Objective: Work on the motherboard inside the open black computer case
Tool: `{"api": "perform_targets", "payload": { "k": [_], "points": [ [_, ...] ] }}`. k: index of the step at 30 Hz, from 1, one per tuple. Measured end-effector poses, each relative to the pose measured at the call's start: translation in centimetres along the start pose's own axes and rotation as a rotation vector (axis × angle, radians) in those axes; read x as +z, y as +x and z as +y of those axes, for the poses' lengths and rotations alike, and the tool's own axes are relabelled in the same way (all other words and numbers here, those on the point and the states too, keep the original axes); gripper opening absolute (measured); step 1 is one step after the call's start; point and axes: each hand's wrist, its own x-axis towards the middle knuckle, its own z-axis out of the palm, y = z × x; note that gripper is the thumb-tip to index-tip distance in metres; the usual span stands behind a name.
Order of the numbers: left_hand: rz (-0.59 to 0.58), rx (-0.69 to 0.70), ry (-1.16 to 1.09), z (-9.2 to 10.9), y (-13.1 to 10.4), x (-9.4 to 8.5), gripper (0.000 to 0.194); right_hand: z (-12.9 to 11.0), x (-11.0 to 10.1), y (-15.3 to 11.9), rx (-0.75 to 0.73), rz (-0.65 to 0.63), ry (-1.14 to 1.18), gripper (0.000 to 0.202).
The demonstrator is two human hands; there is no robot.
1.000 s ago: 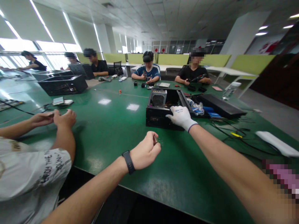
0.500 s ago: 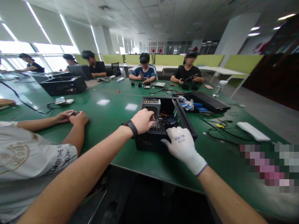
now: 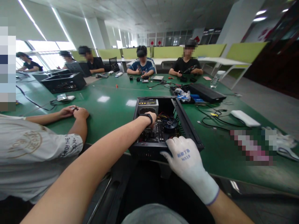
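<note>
An open black computer case (image 3: 196, 137) lies on the green table in front of me. Inside it are a power supply (image 3: 147, 102) at the back left and a round black cooling fan (image 3: 170, 123) on the circuit board. My left hand (image 3: 153, 119), bare with a black band at the wrist, reaches down into the case beside the power supply. Its fingers are hidden, so whether it holds anything does not show. My right hand (image 3: 183, 152) wears a white glove and grips the case's near edge, fingers over the rim and thumb outside.
At my left, a co-worker's hands (image 3: 76, 112) hold a small object. Black cables (image 3: 206, 119) and a white box-shaped item (image 3: 245, 118) lie to the right. Behind the case is a black panel (image 3: 207, 93); white gloves (image 3: 285, 141) lie at far right.
My left hand has gone from above the board to deeper inside the case, its fingers now out of sight. The case sits nearer the table edge; my right hand stays on its rim.
</note>
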Motion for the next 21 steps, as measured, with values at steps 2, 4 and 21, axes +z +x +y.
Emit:
{"api": "perform_targets", "payload": {
  "k": [2, 4, 21],
  "points": [
    [-0.019, -0.001, 0.008, 0.2, 0.0, 0.2, 0.05, 0.0, -0.1, -0.3, 0.005, -0.008, -0.008, 0.024],
    [-0.035, 0.0, 0.024, 0.2, 0.1, 0.5, 0.05, 0.0, -0.3, -0.6, 0.011, -0.014, -0.017, 0.024],
    [-0.098, -0.004, 0.083, 0.9, 4.3, 3.1, 0.061, -0.1, -0.9, -2.6, 0.051, 0.002, 0.025, 0.02]
  ]
}}
